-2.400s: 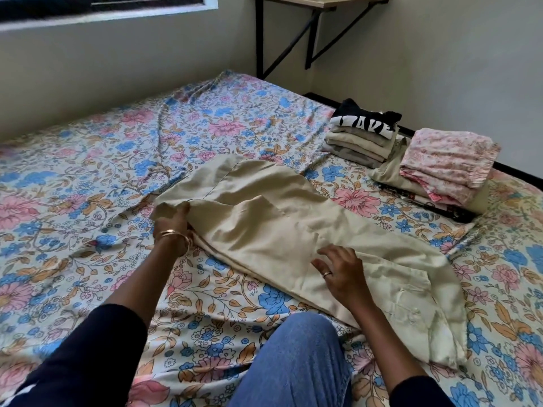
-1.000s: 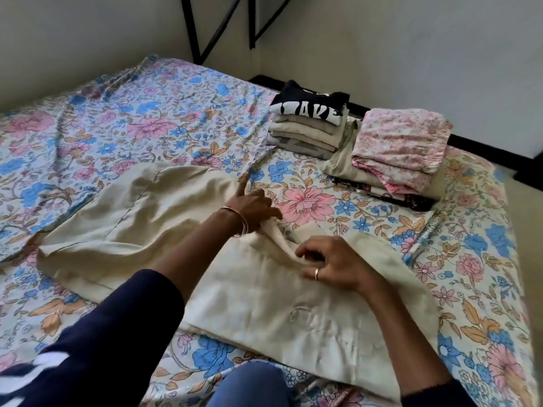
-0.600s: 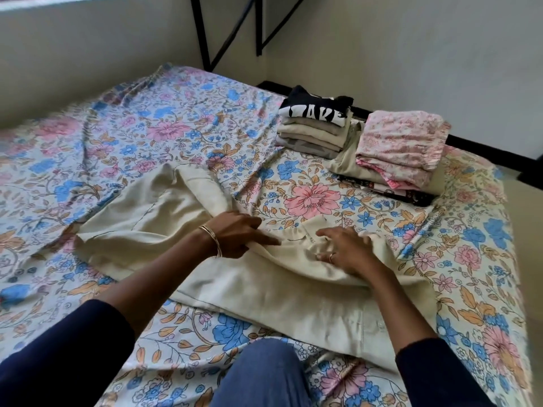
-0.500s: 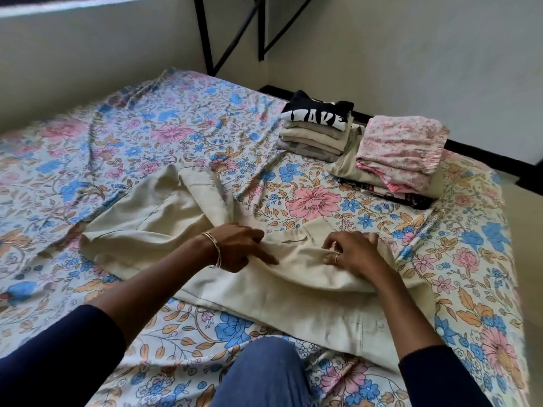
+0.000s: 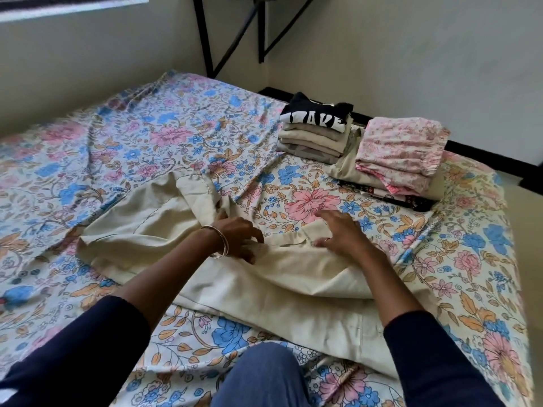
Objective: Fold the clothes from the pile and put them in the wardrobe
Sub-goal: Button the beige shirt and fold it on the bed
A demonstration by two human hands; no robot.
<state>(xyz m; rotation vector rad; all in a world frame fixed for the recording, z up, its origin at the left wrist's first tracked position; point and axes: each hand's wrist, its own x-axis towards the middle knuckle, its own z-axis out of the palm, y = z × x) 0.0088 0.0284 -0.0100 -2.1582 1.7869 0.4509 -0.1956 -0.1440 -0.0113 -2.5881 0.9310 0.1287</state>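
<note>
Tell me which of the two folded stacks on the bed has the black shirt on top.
The left stack, nearer the bed's middle: a black shirt with white letters tops it. The right stack is topped by pink floral cloth.

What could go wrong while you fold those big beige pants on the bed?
The beige pants are bunched where the left hand and right hand press, so creases may get folded in. A wide sweep might also nudge the folded stacks nearby.
</note>
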